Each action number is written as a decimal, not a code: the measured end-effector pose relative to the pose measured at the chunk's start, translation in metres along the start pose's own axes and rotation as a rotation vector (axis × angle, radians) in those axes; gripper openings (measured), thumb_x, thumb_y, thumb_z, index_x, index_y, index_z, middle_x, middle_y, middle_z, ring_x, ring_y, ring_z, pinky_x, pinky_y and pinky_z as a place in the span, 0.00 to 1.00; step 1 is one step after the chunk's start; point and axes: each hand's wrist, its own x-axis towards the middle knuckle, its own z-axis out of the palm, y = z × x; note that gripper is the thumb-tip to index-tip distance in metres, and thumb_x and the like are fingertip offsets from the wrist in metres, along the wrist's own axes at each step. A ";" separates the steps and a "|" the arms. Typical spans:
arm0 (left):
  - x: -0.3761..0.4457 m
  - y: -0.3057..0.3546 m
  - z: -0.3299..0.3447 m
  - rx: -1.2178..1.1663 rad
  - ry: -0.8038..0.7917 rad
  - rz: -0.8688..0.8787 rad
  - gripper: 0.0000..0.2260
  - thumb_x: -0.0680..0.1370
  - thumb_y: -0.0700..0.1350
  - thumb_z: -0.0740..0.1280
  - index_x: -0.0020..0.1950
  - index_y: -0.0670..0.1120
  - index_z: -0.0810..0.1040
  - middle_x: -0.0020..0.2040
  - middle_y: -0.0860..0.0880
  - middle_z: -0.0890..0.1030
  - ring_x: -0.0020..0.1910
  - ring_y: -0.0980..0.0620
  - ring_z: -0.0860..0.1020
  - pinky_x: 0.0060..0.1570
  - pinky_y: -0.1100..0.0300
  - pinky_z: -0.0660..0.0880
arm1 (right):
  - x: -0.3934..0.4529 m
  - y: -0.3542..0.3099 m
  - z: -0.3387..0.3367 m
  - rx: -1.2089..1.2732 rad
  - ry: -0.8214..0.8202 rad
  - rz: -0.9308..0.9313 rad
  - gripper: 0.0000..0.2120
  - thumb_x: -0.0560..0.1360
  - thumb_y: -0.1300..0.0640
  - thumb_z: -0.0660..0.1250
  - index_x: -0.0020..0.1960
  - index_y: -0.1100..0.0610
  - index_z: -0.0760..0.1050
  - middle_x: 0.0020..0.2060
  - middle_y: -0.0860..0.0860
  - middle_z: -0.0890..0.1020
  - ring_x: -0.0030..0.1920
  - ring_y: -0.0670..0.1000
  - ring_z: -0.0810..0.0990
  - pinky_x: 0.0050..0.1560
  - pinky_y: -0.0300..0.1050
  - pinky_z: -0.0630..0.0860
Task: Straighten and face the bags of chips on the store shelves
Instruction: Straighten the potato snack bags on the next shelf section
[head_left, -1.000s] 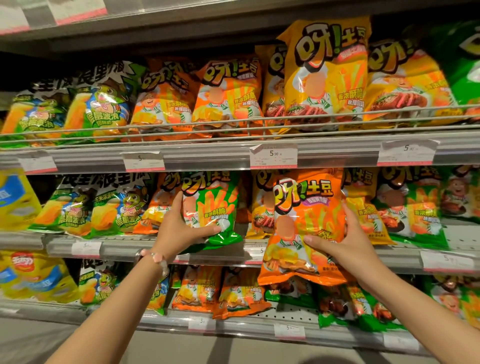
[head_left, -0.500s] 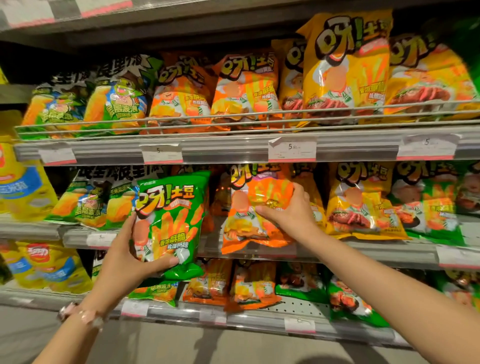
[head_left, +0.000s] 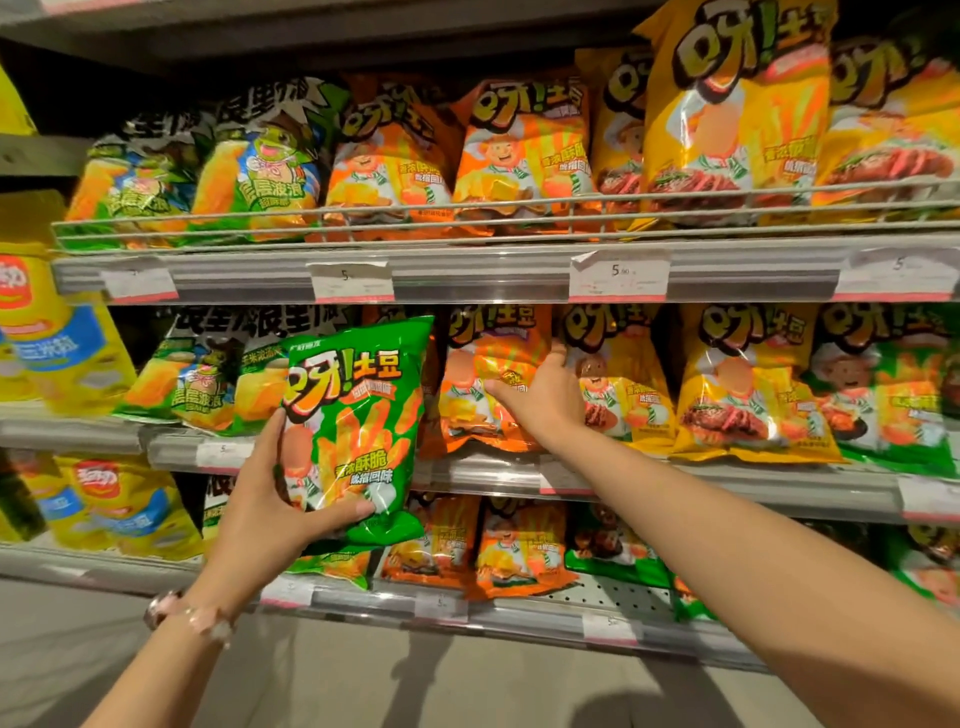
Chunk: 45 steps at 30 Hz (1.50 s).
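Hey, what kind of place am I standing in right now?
Most likely a supermarket snack aisle: tiered metal shelves with wire guard rails, price tags clipped along the edges, and rows of chip bags.

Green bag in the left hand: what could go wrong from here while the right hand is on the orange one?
1. The left hand holds the green bag off the shelf by its lower left edge only; it could slip or tip.
2. The right hand presses the orange bag back; pushing further might crush it or disturb the yellow bag beside it.
3. No green row shows nearby on the middle shelf, so it may get misplaced.
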 end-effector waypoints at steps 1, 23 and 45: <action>0.000 0.000 0.001 -0.007 0.001 -0.003 0.59 0.49 0.64 0.80 0.75 0.62 0.53 0.74 0.56 0.62 0.70 0.57 0.63 0.67 0.50 0.64 | 0.001 0.002 0.000 -0.010 -0.012 0.008 0.46 0.66 0.36 0.72 0.70 0.65 0.59 0.62 0.60 0.74 0.62 0.60 0.74 0.53 0.50 0.75; -0.022 0.053 0.073 -0.042 -0.007 0.093 0.59 0.51 0.64 0.79 0.77 0.57 0.52 0.69 0.65 0.59 0.68 0.65 0.59 0.65 0.59 0.61 | -0.060 -0.001 -0.061 0.664 -0.497 0.049 0.49 0.68 0.35 0.68 0.78 0.47 0.42 0.76 0.55 0.59 0.74 0.54 0.61 0.71 0.52 0.61; -0.064 0.134 0.237 -0.107 -0.088 0.384 0.20 0.76 0.53 0.54 0.68 0.53 0.65 0.66 0.56 0.68 0.66 0.64 0.64 0.65 0.69 0.60 | -0.068 0.156 -0.193 0.545 -0.145 -0.028 0.40 0.66 0.57 0.78 0.72 0.55 0.62 0.64 0.45 0.73 0.67 0.47 0.69 0.67 0.45 0.67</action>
